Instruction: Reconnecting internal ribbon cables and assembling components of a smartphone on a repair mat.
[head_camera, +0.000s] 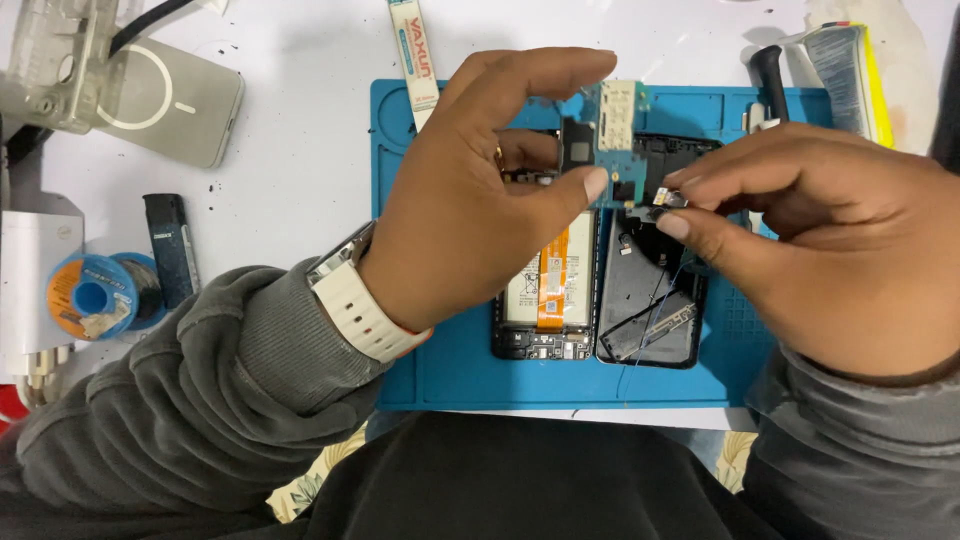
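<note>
Above the blue silicone work mat (450, 385), the left hand (470, 200) pinches a small green circuit board (617, 135) between thumb and forefinger, while the right hand (830, 240) grips a tiny dark component (662, 200) at the board's near edge. Steadying the board over the opened black phone (545, 300) likely helps a clean fit.

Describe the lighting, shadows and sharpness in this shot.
Head view: even, bright overhead light; soft shadows fall on the white table above the left hand; the blue mat shows no strong glare; the circuit board and right hand are fairly sharp; the grey sleeves at the bottom look slightly soft.
</note>
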